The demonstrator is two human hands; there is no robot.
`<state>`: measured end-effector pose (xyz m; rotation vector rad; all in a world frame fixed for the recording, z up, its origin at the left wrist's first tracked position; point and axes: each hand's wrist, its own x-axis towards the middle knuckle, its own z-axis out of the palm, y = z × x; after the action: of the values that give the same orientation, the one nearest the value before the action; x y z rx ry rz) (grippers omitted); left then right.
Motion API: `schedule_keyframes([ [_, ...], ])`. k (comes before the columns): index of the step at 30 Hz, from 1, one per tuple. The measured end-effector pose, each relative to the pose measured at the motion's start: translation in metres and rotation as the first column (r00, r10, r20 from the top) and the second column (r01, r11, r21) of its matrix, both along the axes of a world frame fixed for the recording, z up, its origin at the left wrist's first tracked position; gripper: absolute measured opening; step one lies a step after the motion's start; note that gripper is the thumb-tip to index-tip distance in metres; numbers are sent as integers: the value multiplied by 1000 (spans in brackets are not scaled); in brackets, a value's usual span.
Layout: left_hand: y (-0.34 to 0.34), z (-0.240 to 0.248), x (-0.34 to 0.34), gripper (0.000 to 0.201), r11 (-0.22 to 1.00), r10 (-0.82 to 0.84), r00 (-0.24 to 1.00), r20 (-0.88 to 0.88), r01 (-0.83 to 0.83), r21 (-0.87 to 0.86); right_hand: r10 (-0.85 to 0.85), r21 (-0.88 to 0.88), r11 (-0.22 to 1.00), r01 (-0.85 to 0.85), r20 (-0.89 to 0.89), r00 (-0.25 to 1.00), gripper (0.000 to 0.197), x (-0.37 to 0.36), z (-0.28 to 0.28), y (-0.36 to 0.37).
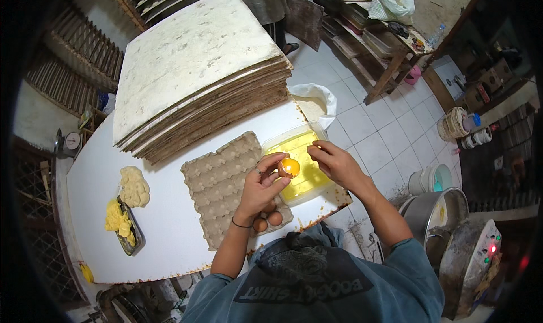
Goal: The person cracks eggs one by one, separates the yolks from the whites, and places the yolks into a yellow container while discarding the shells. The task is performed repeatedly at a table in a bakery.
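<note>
My left hand (266,181) is closed around a cracked brown eggshell half (281,170), with an orange yolk (291,166) showing in its opening. My right hand (336,165) is pinched just to the right, apart from the left, on what looks like a brown eggshell piece, mostly hidden by the fingers. Beneath both hands lies a clear plastic tub (270,145) with bright yellow liquid (305,148). Left of the tub, a grey cardboard egg tray (218,181) rests on the white table, and a few brown eggs (275,218) sit in its near right corner, partly behind my left wrist.
A tall stack of floured boards (198,68) takes up the table's far side. Pale dough (134,186) and a dark tray (134,232) with yellow fat lie left. An open white sack (314,102) stands beyond the tub; a metal pot (447,210) is right. Another person (266,3) stands far back.
</note>
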<state>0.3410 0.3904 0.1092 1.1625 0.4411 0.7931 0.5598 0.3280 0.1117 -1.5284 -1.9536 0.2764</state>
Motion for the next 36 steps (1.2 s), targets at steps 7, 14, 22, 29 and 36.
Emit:
schedule_keyframes([
  [7, 0, -2, 1, 45, 997, -32, 999, -35, 29, -76, -111, -9, 992, 125, -520, 847, 29, -17, -4, -6],
  [14, 1, -1, 0, 45, 996, -51, 997, -62, 46, -77, -127, -154, 988, -5, -832, 540, 33, -28, 0, -18],
  [22, 1, 2, 3, 46, 999, -41, 991, -124, 44, 23, -120, -156, 987, -33, -866, 486, 34, -32, -11, -19],
  [29, 2, 4, 5, 44, 995, -22, 984, -175, 38, 92, -134, -176, 981, -77, -915, 380, 34, -35, -15, -20],
  [36, 3, 5, 8, 44, 992, -2, 977, -212, 28, 121, -163, -194, 979, -68, -936, 312, 35, -42, -23, -21],
])
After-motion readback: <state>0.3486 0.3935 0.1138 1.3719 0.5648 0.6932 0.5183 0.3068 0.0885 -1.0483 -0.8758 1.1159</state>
